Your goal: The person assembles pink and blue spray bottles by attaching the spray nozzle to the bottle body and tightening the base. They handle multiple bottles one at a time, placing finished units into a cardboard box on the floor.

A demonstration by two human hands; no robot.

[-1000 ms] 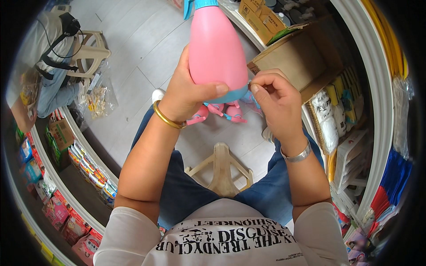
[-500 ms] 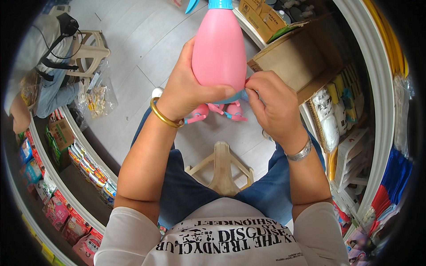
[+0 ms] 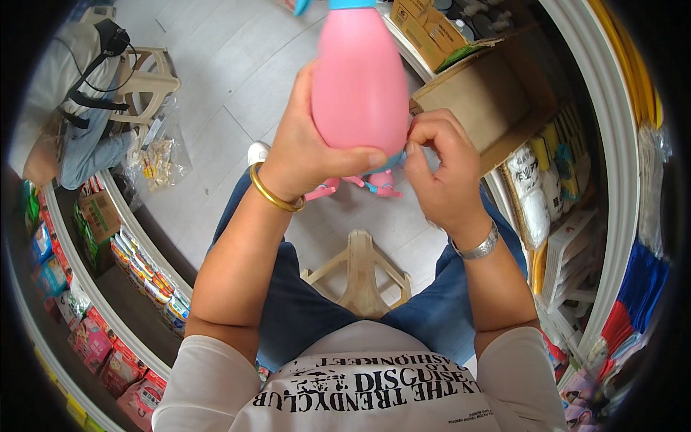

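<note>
A pink spray bottle (image 3: 360, 79) with a blue collar (image 3: 352, 3) is held up before me, its top cut off by the upper frame edge. My left hand (image 3: 306, 144) is closed around its lower part, thumb across the front near the base. Beside the bottle's lower right side, my right hand (image 3: 446, 162) is closed in a pinch, thumb against bent forefinger. Whatever lies between those fingertips is too small to make out. Past the bottle's base, more pink and blue spray bottles (image 3: 384, 186) show on the floor, partly hidden by my hands.
Between my knees is a beige plastic stool (image 3: 358, 277). An open cardboard box (image 3: 468, 97) and packed shelves (image 3: 608, 237) line the right. To the left are shelves of packets (image 3: 147, 270), a plastic bag (image 3: 158, 155), another stool (image 3: 147, 83) and a seated person (image 3: 86, 137).
The bottle has tilted and shifted slightly up and right in my left hand. My right hand has drawn a little away from its side, still pinched. The person at left has moved an arm.
</note>
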